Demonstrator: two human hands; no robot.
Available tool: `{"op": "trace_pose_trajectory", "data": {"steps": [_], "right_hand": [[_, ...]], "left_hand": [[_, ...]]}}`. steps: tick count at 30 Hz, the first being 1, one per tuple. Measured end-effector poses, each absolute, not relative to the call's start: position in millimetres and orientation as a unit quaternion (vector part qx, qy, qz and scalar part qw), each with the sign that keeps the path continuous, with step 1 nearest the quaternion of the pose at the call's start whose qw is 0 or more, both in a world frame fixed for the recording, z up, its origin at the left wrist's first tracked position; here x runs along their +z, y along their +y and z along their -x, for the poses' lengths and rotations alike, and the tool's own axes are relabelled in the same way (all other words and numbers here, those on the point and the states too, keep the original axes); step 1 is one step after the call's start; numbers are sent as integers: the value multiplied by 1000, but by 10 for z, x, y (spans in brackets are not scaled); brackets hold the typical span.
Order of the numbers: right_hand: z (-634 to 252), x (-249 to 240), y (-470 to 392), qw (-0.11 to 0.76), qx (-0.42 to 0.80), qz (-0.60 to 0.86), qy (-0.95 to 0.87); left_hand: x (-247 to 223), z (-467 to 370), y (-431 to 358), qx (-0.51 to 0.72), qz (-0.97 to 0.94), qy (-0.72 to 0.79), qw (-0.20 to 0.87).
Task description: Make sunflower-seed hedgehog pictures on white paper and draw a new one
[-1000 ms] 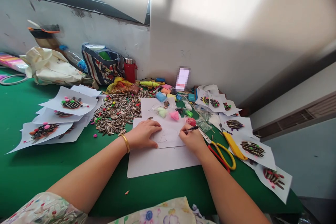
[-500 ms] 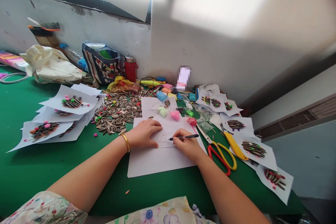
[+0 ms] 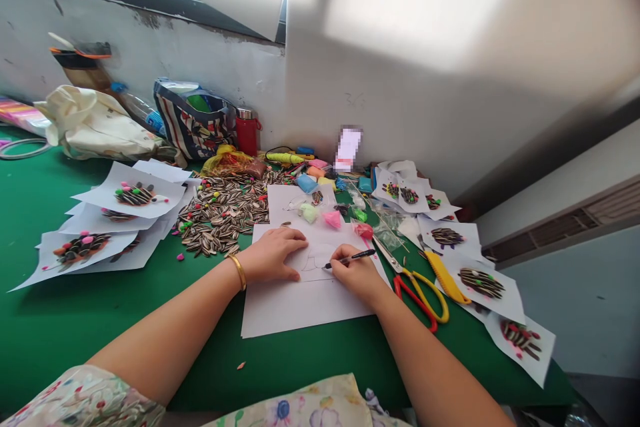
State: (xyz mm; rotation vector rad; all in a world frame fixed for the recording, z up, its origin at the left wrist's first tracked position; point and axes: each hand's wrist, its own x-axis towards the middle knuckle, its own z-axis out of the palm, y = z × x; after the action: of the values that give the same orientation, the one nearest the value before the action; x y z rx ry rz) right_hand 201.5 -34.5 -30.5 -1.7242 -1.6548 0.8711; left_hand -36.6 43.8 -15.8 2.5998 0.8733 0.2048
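Observation:
White paper (image 3: 290, 310) lies on the green table in front of me, with a thin outline drawn near its middle. My left hand (image 3: 275, 253) rests flat on the paper's left part, fingers spread, holding nothing. A black pen (image 3: 357, 255) is pinched in my right hand (image 3: 357, 273), its tip touching the paper at the drawn lines. Just beyond the hands lie lumps of coloured clay, a pink one (image 3: 332, 219) and a pale green one (image 3: 308, 213) among them. Scissors (image 3: 417, 290) with red and yellow handles lie to the right of my right hand.
A heap of striped sunflower seeds (image 3: 220, 213) spreads beyond my left hand. Seed-and-clay pictures on paper lie at the left (image 3: 135, 197) and right (image 3: 480, 283). A yellow cutter (image 3: 447, 278), a red flask (image 3: 247, 132) and a striped bag (image 3: 193, 123) are also here.
The pen tip has moved slightly to the right, and the drawn outline has gained line. My left hand stays in place on the paper.

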Motion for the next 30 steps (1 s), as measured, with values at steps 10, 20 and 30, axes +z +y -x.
{"op": "trace_pose_trajectory", "data": {"steps": [10, 20, 30], "right_hand": [[-2300, -287, -206, 290, 286, 698, -590], [-2362, -332, -172, 320, 253, 692, -595], [-2309, -246, -213, 325, 314, 692, -563]], "left_hand": [[-153, 370, 444, 67, -927, 312, 195], [-163, 374, 446, 73, -927, 310, 198], [-175, 376, 450, 72, -928, 310, 193]]}}
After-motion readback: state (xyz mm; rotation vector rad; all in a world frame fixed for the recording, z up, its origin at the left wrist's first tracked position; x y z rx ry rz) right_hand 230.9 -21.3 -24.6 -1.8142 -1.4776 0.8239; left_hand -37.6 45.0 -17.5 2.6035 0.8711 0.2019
